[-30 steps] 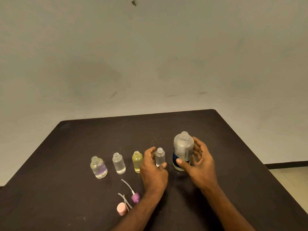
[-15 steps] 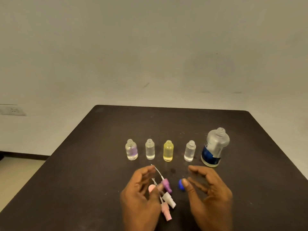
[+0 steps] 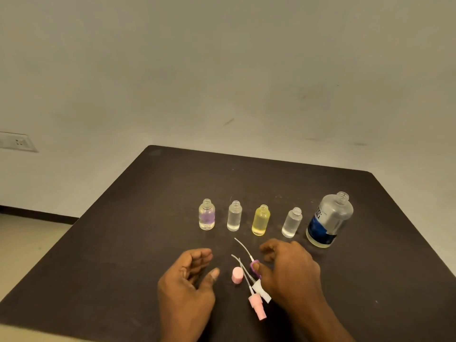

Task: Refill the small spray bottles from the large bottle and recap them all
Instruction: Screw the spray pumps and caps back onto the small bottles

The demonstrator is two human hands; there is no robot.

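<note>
Nearest the table's (image 3: 128,243) front edge, the left hand (image 3: 190,285) hovers with its fingers loosely curled and apart, thumb out to the side, holding nothing. Just beside it, the right hand (image 3: 291,272) reaches over the loose spray tops; its thumb presses against the purple spray top (image 3: 255,266), whose white dip tube runs away toward the bottles, while its other fingers are bent and slightly spread above the tabletop. Whether those fingers touch the purple top I cannot tell. Between the two hands a pink cap (image 3: 237,275) lies on its side. Closer to the front edge lie a pink spray top (image 3: 257,306) and a white spray top (image 3: 261,290), the white one partly under the right hand, their thin tubes crossing each other.

Further back, toward the middle of the table, four small open bottles stand upright in a row, well apart from one another: a bottle with purple liquid (image 3: 206,214) at the left, a clear bottle (image 3: 234,215), a yellow bottle (image 3: 260,220) and another clear small bottle (image 3: 292,222). At the right end of the row, nearer the table's right edge, stands the large bottle (image 3: 329,219), uncapped, with a blue label and a little liquid at its bottom

Beyond the far edge is a pale wall with a socket plate (image 3: 17,142) at its left
</note>
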